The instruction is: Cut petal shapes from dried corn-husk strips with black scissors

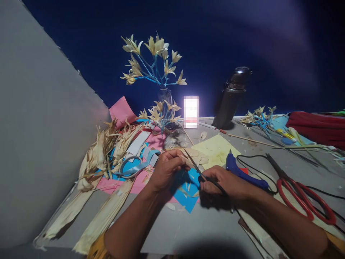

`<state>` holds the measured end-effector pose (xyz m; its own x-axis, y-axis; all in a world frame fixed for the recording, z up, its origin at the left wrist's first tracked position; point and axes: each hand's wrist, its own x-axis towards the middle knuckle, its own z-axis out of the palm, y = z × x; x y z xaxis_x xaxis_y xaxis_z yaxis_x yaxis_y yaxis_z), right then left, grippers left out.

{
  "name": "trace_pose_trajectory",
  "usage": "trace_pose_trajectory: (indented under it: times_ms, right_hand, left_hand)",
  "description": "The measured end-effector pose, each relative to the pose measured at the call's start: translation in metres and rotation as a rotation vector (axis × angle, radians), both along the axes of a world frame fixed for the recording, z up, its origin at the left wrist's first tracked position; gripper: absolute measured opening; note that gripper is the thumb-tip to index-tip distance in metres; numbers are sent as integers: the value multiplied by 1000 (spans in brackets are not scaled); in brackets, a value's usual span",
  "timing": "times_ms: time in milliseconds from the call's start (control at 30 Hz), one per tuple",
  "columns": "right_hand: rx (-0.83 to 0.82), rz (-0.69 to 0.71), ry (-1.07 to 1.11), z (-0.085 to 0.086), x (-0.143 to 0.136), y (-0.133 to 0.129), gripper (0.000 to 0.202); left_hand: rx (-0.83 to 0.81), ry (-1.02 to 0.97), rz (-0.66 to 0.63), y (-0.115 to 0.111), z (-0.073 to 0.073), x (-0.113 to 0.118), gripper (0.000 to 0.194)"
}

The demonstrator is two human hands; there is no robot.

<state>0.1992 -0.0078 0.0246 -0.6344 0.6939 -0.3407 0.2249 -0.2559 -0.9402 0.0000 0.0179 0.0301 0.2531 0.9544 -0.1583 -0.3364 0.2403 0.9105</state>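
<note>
Near the middle of the table, my left hand (167, 168) is closed in a pinch on a small pale piece of corn husk, mostly hidden by the fingers. My right hand (222, 181) is wrapped round the dark handles of small scissors (194, 163). Their blades point up and left, right beside my left fingertips. Pale husk pieces (201, 157) lie just behind the blades. Below both hands is a blue paper sheet (190, 201) with husk scraps on it. A blue glue gun (242, 174) rests right behind my right hand.
Dried husks (101, 154) and a tape roll (129, 176) lie left. Husk flowers (156, 46) stand in a glass bottle (165, 94) at the back, near a glowing blurred rectangle (191, 111) and a dark flask (229, 102). Red-handled scissors (307, 201) and cords lie right.
</note>
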Motion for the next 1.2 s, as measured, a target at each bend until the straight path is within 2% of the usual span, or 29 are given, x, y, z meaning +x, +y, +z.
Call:
trace_pose_trajectory:
  times_ms: [333,533,600,700,767,900,1033,1200]
  right_hand:
    - [-3,-52,-7,-12,3,0,59]
    - [-56,-101,-56,-16,1,0,45]
    - [-81,-186,22,-15,-3,0,41]
    - [-52,-429,196,-11,-8,1,33]
    - [-14,-558,256,-8,-10,2,36]
    - [38,-659,280,-2,-10,2,38]
    - [16,-657,333,0,-9,-1,38]
    - [-20,-572,246,0,-6,0,34]
  left_hand:
    - [15,44,14,2,-2,-1,12]
    - [-11,-50,-22,2,-1,-4,8]
    - [-56,-115,-33,2,-1,-4,8]
    - [-151,-204,-36,0,-4,-1,12]
    - [-216,-248,-61,-2,-7,4,15]
    - [-287,-258,-106,-9,-13,16,19]
    - [-249,-180,-151,-14,-13,20,17]
    - [-108,22,-152,-13,-9,15,18]
